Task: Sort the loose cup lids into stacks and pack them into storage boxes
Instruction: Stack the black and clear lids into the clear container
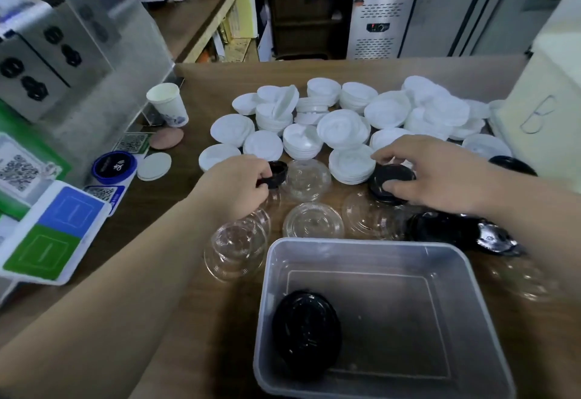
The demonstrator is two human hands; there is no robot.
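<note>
A black lid [276, 172] is pinched at its rim by the left hand [239, 178], fingers curled round it, just above the clear lids [312, 221] near the middle of the table [195, 122]. A second black lid [391, 178], possibly a short stack (cannot be told), is gripped by the right hand [440, 172], thumb and fingers closed narrow over its top, just beside a stack of white lids [342, 128]. White lids are spread in loose stacks across the far half of the table. More black lids [456, 229] lie toward the right edge, partly hidden by the right forearm. The storage box [440, 251] sits open at the near edge, with a black stack [306, 332] lying tilted in its near left corner. Step judged: black lids are being gathered; the task looks early, with most lids unsorted. To do it well, both held lids should be nested the same way up with rims aligned, then lowered against the stack in the box. The clear lids underneath should not be dragged along; they look light and likely to slide.
</note>
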